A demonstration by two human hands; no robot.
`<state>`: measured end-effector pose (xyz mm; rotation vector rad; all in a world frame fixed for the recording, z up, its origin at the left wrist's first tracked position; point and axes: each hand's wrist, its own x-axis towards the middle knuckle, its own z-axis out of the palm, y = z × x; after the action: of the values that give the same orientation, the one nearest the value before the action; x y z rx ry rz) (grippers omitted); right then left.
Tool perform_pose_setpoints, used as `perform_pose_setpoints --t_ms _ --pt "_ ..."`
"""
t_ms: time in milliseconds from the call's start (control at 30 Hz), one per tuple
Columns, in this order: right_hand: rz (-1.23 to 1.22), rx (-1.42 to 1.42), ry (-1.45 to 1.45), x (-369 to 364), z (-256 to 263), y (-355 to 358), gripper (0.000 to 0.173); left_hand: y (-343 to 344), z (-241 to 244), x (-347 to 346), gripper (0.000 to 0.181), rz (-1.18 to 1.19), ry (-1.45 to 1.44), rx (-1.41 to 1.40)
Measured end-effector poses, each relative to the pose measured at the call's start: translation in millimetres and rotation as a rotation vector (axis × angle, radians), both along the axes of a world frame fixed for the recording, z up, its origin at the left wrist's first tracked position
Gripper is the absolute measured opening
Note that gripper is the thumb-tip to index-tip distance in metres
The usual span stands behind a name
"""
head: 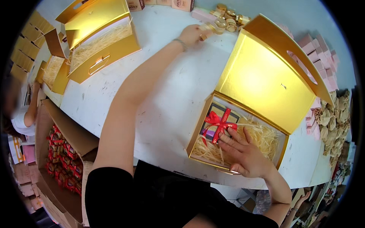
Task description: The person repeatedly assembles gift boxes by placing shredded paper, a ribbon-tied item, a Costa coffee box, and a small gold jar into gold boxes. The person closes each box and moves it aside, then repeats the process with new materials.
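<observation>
My left hand (191, 36) is stretched to the far side of the white table (171, 85). Its fingers grip a gold-lidded jar (209, 28), slightly blurred, beside a cluster of similar gold-lidded jars (230, 20). Before me on the right stands a gold gift box (197, 135) with its lid (265, 82) raised. Pale shredded filler (262, 134) lines it. In its left part sits a dark and gold package (218, 109) tied with a red ribbon bow (221, 124). My right hand (245, 152) spreads over the filler, its fingertips at the ribbon-tied package.
Two more open gold boxes (114, 48) with filler stand at the left. A cardboard carton (62, 114) below holds several red-ribboned packages (64, 159). Pink boxes (320, 59) and brown paper bundles (336, 122) line the right. Another person's arm (31, 111) shows at far left.
</observation>
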<state>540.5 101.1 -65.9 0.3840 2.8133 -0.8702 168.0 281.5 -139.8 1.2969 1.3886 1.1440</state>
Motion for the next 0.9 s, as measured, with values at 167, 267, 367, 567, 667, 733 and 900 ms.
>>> perform_pose_setpoints --t_ms 167,267,367,567,667,733,900 --pt "-0.07 0.097 0.111 -0.1 5.4 -2.3 0.062 -101.7 28.8 -11.0 0.046 -0.46 -1.068 -0.057" --pt "-0.266 0.13 0.323 -1.0 25.8 -8.6 0.049 -141.8 45.7 9.8 0.042 -0.603 -1.191 0.017" --pt "-0.605 -0.241 0.558 -14.7 35.1 -19.1 0.051 -193.4 76.4 58.4 0.04 -0.403 -0.996 0.097" --pt "-0.721 -1.06 0.621 -30.0 39.0 -32.7 0.033 -240.5 73.9 101.4 0.043 -0.627 -0.233 0.329" --pt "-0.837 -1.053 0.479 -25.5 19.1 -38.5 0.024 -253.8 66.1 101.8 0.041 -0.598 0.176 0.426" --pt "-0.92 -1.11 0.435 -34.8 17.2 -44.2 0.024 -262.2 63.6 103.8 0.036 -0.536 0.337 0.427" --pt "-0.84 -0.718 0.243 -37.7 13.2 -45.4 0.026 -273.4 58.5 113.6 0.028 -0.53 0.328 0.493"
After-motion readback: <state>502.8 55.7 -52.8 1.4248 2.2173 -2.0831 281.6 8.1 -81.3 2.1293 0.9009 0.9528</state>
